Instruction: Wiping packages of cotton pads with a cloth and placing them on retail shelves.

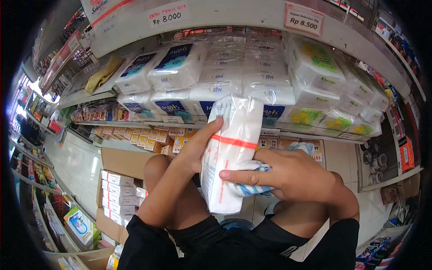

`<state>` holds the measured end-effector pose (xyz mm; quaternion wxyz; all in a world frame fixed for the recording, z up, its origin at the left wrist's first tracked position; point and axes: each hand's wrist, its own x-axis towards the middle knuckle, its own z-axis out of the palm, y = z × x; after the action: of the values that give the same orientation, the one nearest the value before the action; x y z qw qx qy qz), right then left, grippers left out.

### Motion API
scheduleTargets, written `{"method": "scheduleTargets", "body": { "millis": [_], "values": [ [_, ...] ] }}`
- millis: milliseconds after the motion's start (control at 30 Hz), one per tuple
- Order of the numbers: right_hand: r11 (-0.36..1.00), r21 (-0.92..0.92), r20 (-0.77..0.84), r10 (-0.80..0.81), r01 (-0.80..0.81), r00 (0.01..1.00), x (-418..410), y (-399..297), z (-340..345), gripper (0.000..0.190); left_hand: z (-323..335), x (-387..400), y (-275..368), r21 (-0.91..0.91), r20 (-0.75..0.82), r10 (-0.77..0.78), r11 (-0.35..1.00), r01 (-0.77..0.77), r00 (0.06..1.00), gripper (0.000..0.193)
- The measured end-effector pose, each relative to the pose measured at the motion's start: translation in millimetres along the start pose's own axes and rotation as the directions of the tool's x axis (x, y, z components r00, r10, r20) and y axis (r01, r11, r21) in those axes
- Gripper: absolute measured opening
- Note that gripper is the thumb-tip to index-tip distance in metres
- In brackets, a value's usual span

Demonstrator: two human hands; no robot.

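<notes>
A white plastic-wrapped pack of cotton (233, 155) with a red stripe is held tilted above my knees. My left hand (194, 148) grips its left side, the thumb lying along the upper edge. In my right hand (287, 172) is a blue-and-white striped cloth (254, 180), bunched against the pack's right side. The right thumb reaches across the pack's lower face. Behind the pack, Modis cotton packs (175, 64) are stacked on a shelf. My right palm and part of the cloth are hidden.
An open cardboard box (118, 153) with several white packs (118, 195) stands at left. Karisma packs (317, 74) fill the shelf's right end, and a yellow cloth (104, 74) lies at its left. Estika boxes (152, 136) sit below. Price cards (303, 18) hang above.
</notes>
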<state>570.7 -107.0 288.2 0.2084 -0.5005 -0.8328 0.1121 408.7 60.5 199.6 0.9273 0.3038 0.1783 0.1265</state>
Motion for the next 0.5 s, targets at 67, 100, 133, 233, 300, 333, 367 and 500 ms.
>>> {"method": "scheduleTargets", "body": {
  "millis": [67, 100, 133, 233, 300, 333, 367, 500],
  "values": [
    [0.983, -0.127, 0.003, 0.132, -0.130, 0.991, 0, 6, -10, 0.079, -11, -6, 0, 0.028, 0.061, -0.019, 0.999, 0.017, 0.998, 0.055],
    [0.935, -0.249, -0.006, 0.259, -0.253, 0.966, 1, 10, -15, 0.079, -11, -8, 0, 0.052, 0.116, -0.038, 0.998, 0.032, 0.992, 0.055],
    [0.917, -0.213, -0.194, 0.299, -0.338, 0.934, 4, 10, -21, 0.078, -1, -10, -3, 0.009, 0.056, 0.003, 1.000, -0.003, 0.998, 0.056],
    [0.866, -0.191, -0.399, 0.361, -0.462, 0.843, 4, 21, -22, 0.078, 3, -11, -2, 0.095, -0.013, 0.028, 0.995, -0.027, 1.000, 0.056],
    [0.908, -0.126, -0.376, 0.328, -0.399, 0.867, -2, 13, -23, 0.074, 8, -14, -3, 0.061, -0.035, 0.052, 0.997, -0.050, 0.998, 0.055],
    [0.949, -0.065, -0.358, 0.267, -0.309, 0.895, -2, 9, -22, 0.073, 8, -15, -3, 0.117, -0.025, 0.114, 0.987, -0.110, 0.993, 0.055],
    [0.976, -0.001, -0.343, 0.203, -0.216, 0.917, -2, 7, -21, 0.072, 9, -17, -2, 0.171, -0.012, 0.175, 0.970, -0.171, 0.984, 0.055],
    [0.999, -0.041, -0.542, -0.019, -0.004, 0.840, -6, 13, -19, 0.058, 18, -21, -8, 0.297, 0.049, 0.354, 0.888, -0.352, 0.934, 0.056]
  ]
}}
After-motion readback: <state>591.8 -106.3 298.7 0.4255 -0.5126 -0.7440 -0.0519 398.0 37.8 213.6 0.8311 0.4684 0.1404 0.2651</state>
